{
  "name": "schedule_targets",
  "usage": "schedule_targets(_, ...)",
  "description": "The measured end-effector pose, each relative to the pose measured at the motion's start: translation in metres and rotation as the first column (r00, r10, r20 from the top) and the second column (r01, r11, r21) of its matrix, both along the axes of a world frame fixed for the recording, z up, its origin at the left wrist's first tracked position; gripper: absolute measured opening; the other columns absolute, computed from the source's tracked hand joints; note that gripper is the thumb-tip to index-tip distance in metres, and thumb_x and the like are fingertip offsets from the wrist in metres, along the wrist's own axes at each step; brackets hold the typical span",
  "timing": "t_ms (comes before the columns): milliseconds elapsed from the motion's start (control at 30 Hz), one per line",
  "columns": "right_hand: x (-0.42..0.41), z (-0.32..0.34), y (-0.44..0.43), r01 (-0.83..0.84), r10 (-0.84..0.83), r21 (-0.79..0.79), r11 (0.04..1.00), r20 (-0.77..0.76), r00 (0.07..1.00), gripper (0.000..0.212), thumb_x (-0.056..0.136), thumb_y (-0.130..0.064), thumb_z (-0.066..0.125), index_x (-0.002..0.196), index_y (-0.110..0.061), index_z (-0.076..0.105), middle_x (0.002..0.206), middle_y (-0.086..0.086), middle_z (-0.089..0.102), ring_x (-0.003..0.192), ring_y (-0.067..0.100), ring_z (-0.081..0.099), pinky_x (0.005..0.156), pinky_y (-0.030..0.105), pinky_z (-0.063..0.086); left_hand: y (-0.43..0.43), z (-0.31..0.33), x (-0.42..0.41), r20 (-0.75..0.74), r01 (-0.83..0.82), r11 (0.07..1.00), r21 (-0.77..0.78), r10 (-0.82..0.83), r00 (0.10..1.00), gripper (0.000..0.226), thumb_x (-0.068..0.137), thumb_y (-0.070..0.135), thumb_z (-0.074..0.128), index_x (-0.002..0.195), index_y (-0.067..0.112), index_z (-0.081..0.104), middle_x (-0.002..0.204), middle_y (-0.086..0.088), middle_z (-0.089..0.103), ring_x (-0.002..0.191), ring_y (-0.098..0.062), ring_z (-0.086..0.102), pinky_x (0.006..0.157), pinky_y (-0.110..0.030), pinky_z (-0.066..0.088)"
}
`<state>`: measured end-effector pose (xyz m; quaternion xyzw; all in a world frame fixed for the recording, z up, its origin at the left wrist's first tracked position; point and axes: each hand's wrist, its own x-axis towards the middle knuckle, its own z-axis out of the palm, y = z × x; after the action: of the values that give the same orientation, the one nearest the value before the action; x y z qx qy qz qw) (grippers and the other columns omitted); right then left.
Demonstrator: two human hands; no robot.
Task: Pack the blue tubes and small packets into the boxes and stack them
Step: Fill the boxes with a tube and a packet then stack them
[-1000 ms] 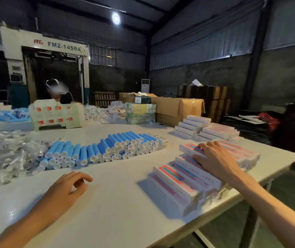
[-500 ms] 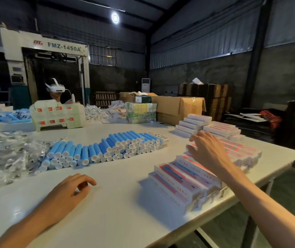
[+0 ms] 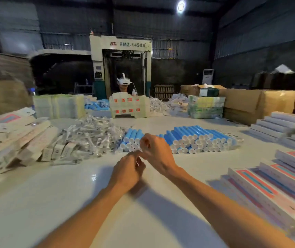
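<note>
Nearest, the white table (image 3: 71, 203) lies bare under both forearms. The left hand (image 3: 127, 171) has lifted off the table and moved forward. The right hand (image 3: 154, 149) has left the stack of finished boxes (image 3: 268, 185), which now lies well off to its right, and has swung in to meet the left hand. The 2 hands are touching or nearly so, the right one just beyond and slightly right of the left. Both have their fingers curled inward. The blur and the backs of the hands hide the fingertips, so I cannot tell whether either one pinches anything.

Just beyond the right hand's knuckles lie the blue tubes (image 3: 196, 138), stacked on their sides with white caps facing the person; the row runs off to its right, and a few more lie just to its left. The small packets (image 3: 93, 138) are heaped beyond and to the left of the left hand. Further left still lies a pile of unfilled boxes (image 3: 14, 140).

Judging by this, 1 box has been stacked and the next round is starting, most likely with a tube. Far across the table another person (image 3: 123, 83) stands.
</note>
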<state>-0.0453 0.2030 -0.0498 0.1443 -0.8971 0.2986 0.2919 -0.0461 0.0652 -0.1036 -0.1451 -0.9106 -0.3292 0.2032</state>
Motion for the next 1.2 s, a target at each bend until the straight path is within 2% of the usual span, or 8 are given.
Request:
schedule_targets(300,-0.028,-0.058,-0.023,-0.027,0.022,-0.103,0.994,-0.042,0.999,0.01,0.101,-0.02,0.057,0.091,-0.02,0.058,0.08,-0.002,0.067,0.07,0.027,0.059,0.061,0.044,0.048,-0.021,0.009,-0.008,0.061,-0.295,0.955,0.039,0.292,0.954,0.01,0.097,0.035,0.062,0.105,0.033,0.058,0.11,0.005,0.075,0.105,-0.027,0.068,0.077,-0.037,0.046)
schedule_targets(500,-0.029,-0.059,-0.023,-0.089,0.087,-0.041,0.995,-0.029,0.996,0.01,0.101,-0.021,0.057,0.092,-0.019,0.062,0.076,-0.001,0.066,0.067,0.025,0.057,0.06,0.039,0.047,-0.083,0.045,-0.022,0.052,-0.407,0.894,-0.185,0.423,0.905,0.027,0.1,0.039,0.061,0.123,0.026,0.06,0.121,-0.001,0.073,0.109,-0.029,0.068,0.085,-0.039,0.051)
schedule_targets(567,-0.031,-0.061,-0.022,-0.109,0.107,-0.058,0.992,-0.024,0.994,0.011,0.101,-0.02,0.058,0.091,-0.02,0.061,0.073,-0.004,0.063,0.062,0.02,0.054,0.057,0.035,0.042,-0.125,0.057,-0.024,-0.041,-0.528,0.767,-0.365,0.553,0.832,0.041,0.103,0.037,0.059,0.138,0.017,0.054,0.135,-0.011,0.065,0.121,-0.034,0.062,0.097,-0.045,0.047)
schedule_targets(700,-0.031,-0.062,-0.024,-0.131,0.131,-0.08,0.988,0.002,0.991,0.014,0.102,-0.021,0.056,0.089,-0.019,0.061,0.073,-0.004,0.063,0.063,0.019,0.055,0.058,0.039,0.048,-0.212,0.07,-0.015,-0.287,-0.741,0.262,-0.618,0.802,0.523,0.05,0.1,0.032,0.058,0.143,0.013,0.042,0.143,-0.014,0.051,0.132,-0.034,0.049,0.112,-0.05,0.038)
schedule_targets(767,-0.031,-0.061,-0.024,-0.152,0.153,-0.076,0.985,0.01,0.988,0.015,0.102,-0.021,0.054,0.089,-0.018,0.062,0.075,-0.003,0.065,0.066,0.022,0.057,0.063,0.043,0.052,-0.244,0.073,-0.005,-0.301,-0.761,0.178,-0.624,0.844,0.444,0.053,0.099,0.046,0.062,0.137,0.015,0.042,0.137,-0.011,0.051,0.123,-0.029,0.052,0.106,-0.043,0.045)
schedule_targets(933,-0.03,-0.059,-0.025,-0.207,0.21,-0.052,0.977,0.047,0.977,0.013,0.1,-0.019,0.055,0.088,-0.02,0.062,0.079,-0.006,0.068,0.071,0.023,0.06,0.068,0.044,0.054,-0.282,0.071,0.017,-0.18,-0.679,0.186,-0.71,0.885,0.43,0.084,0.087,0.066,0.074,0.136,0.011,0.034,0.133,-0.012,0.048,0.121,-0.028,0.054,0.102,-0.036,0.048)
schedule_targets(1100,-0.028,-0.058,-0.024,-0.23,0.233,-0.042,0.972,0.065,0.97,0.013,0.099,-0.018,0.056,0.088,-0.02,0.062,0.078,-0.007,0.067,0.071,0.02,0.061,0.069,0.046,0.054,-0.274,0.077,0.035,-0.256,-0.662,0.149,-0.734,0.843,0.474,0.045,0.1,0.03,0.068,0.13,0.01,0.04,0.126,-0.012,0.055,0.118,-0.029,0.061,0.098,-0.038,0.054)
schedule_targets(1200,-0.028,-0.059,-0.023,-0.23,0.234,-0.07,0.971,0.06,0.97,0.014,0.1,-0.018,0.055,0.089,-0.021,0.063,0.079,-0.008,0.067,0.072,0.019,0.061,0.069,0.045,0.055,-0.27,0.093,0.035,-0.136,-0.654,0.28,-0.703,0.849,0.51,0.039,0.104,0.032,0.063,0.134,0.01,0.051,0.124,-0.013,0.049,0.115,-0.032,0.06,0.088,-0.039,0.052)
